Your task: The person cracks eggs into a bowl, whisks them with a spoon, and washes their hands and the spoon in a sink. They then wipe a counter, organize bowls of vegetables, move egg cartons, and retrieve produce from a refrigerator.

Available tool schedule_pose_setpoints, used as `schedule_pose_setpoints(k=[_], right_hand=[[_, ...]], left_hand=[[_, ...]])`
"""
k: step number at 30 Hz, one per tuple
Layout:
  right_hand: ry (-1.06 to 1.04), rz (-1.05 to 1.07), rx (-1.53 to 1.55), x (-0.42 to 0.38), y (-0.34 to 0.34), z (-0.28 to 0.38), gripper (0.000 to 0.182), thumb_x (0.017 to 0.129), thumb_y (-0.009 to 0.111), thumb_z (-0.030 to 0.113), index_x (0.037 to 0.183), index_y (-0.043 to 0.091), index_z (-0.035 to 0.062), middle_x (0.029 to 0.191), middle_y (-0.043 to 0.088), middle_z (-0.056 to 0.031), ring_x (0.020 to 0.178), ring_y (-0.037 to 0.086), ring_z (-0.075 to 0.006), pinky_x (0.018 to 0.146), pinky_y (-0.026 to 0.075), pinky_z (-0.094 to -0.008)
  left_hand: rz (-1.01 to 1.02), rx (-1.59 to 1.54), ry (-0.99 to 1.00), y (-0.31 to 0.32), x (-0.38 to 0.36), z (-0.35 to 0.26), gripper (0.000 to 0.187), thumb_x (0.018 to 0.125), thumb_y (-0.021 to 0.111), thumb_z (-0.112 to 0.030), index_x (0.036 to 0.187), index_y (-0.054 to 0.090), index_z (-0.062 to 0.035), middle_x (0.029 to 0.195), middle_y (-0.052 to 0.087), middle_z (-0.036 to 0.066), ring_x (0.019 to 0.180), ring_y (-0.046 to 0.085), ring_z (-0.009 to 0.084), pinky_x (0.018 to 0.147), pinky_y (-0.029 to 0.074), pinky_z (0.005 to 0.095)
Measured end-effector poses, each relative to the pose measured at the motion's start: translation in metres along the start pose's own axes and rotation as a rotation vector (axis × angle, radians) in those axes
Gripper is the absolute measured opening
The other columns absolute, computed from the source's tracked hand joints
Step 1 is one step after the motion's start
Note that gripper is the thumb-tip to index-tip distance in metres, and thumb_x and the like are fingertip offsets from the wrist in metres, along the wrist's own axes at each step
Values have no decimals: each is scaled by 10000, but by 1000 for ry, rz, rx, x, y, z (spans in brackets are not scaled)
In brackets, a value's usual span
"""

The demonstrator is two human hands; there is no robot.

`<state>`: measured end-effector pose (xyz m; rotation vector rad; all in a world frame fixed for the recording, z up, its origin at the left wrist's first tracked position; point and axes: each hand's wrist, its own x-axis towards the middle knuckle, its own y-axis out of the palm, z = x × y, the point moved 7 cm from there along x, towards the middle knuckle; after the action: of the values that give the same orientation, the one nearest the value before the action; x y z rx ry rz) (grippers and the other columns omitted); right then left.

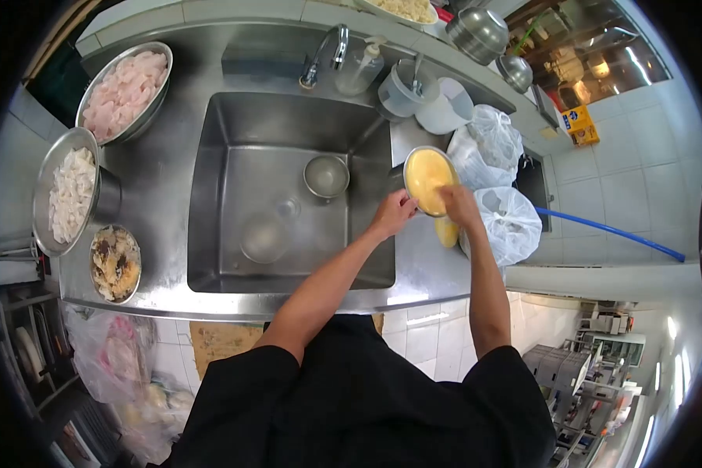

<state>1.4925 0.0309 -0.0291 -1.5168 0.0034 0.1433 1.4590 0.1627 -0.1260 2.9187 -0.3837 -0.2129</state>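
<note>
A metal bowl of smooth yellow liquid (427, 173) stands tilted toward me at the right edge of the sink. Pinched at its lower left rim are the fingers of my left hand (396, 212). My right hand (462, 206) reaches over the bowl's lower right side, its curled fingers close above the yellow liquid; what they hold there is hidden. Just below the bowl, partly covered by it, lies a yellow object (446, 232). A small metal bowl (326, 176) sits inside the steel sink (234, 195) to the left.
Pale sliced meat fills a large bowl (125, 97) at left, beside a bowl of whitish pieces (72, 195) and a bowl of mixed brown bits (115, 265). Tied plastic bags (507, 226) crowd the right. Behind stand a faucet (339, 48), a pump bottle (360, 69) and white tubs (447, 108).
</note>
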Motion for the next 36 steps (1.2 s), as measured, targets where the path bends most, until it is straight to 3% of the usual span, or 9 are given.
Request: schedule_pose_setpoints(k=[11,14,16,23,26,28,31,33,36], right_hand=[[-224,166,-168,3,10,16,201,795,484,171,803,644,50,798,628,-199,779,610,-387,680,482,-459],[25,-10,-28,-11,4,-2,182,783,498,161,796,636,43,797,626,-195,775,612,-381,685,484,-457],[-252,177,-48,-8,19,9,176,782,497,151,836,638,60,819,632,-182,784,615,-373,697,485,-453],[-55,-109,18,-9,-5,-1,168,770,500,134,815,650,73,844,647,-143,816,617,-362,717,491,-442],[-82,195,-229,-11,27,3,170,778,502,146,820,647,69,833,645,-147,797,614,-364,706,488,-448],[-232,155,-46,-8,14,13,165,768,514,141,817,643,50,811,641,-172,791,615,-369,702,486,-457],[41,29,-195,-8,22,-9,166,767,517,133,811,637,28,785,633,-199,803,615,-378,707,487,-463],[-260,16,114,-8,12,5,175,767,534,150,811,634,13,787,629,-219,830,615,-387,720,490,-460],[95,67,-150,-10,24,-13,176,779,519,140,818,637,15,800,630,-221,825,612,-392,720,487,-461]], left_hand=[[-19,20,-1,-2,2,5,233,873,566,-215,766,532,-12,706,600,58,656,595,113,613,492,259],[-36,-36,11,-1,-1,2,236,872,566,-219,771,535,-9,706,601,59,657,596,115,615,492,261],[-58,-28,43,-4,1,2,250,857,572,-234,747,540,-12,666,601,64,611,581,126,575,466,280],[-17,-35,44,1,5,8,238,875,564,-220,773,535,-6,691,596,51,639,582,112,593,477,267],[-27,-54,29,-1,0,2,235,875,564,-216,769,533,-8,681,592,50,629,570,104,586,468,266],[-65,-68,66,-4,8,-1,253,861,571,-231,745,535,-9,649,592,57,593,563,116,555,451,282],[-82,-38,56,-2,-6,4,270,848,578,-246,723,538,-10,615,590,61,555,552,127,522,433,298],[-79,1,55,-5,5,1,269,848,577,-247,726,539,-10,614,588,58,554,548,126,520,431,297],[-77,-75,100,-1,2,5,264,847,575,-244,730,541,-10,613,585,52,553,542,122,517,428,297]])
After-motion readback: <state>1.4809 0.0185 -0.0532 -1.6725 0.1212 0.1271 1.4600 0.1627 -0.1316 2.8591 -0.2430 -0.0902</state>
